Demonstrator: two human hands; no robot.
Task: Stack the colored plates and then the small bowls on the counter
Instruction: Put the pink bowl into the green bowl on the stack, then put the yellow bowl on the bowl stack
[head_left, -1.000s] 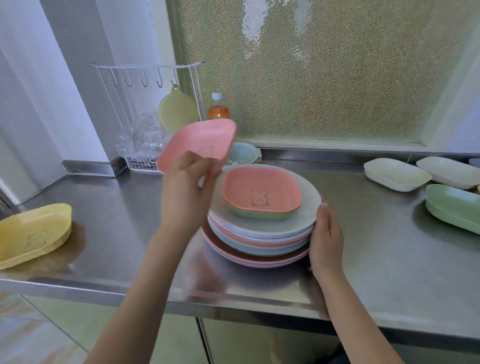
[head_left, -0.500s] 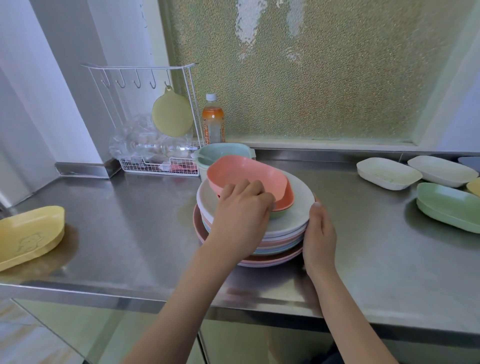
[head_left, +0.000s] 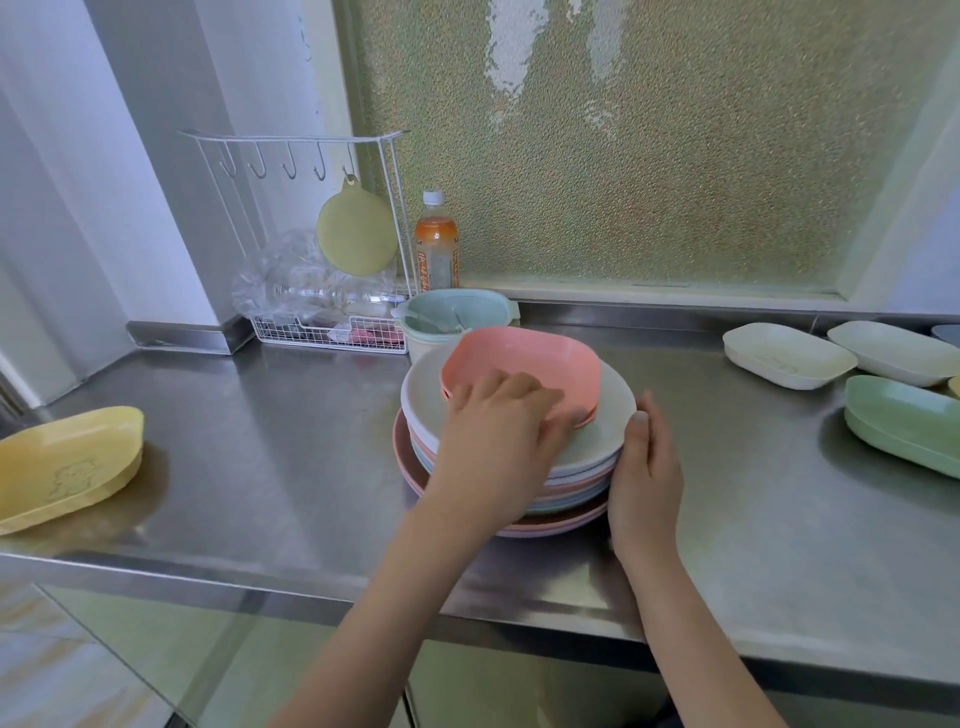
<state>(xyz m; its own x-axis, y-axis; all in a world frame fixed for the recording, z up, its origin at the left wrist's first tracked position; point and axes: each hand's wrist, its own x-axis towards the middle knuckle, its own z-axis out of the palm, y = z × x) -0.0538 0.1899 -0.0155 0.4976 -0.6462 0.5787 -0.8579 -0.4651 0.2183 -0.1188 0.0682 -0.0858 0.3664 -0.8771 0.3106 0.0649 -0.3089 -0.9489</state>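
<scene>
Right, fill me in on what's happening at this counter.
A person is stacking dishes. The left hand sets a pink bowl onto the bowls atop the plate stack, while the right hand rests against the stack's side. A yellow bowl, cream bowls and a green bowl lie loose on the counter.

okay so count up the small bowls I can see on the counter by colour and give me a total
Pink: at least 1 on the plate stack, possibly more nested under it
Yellow: 1, plus a sliver at the right edge
Cream: 2
Green: 1
Total: at least 5 clearly seen
</scene>
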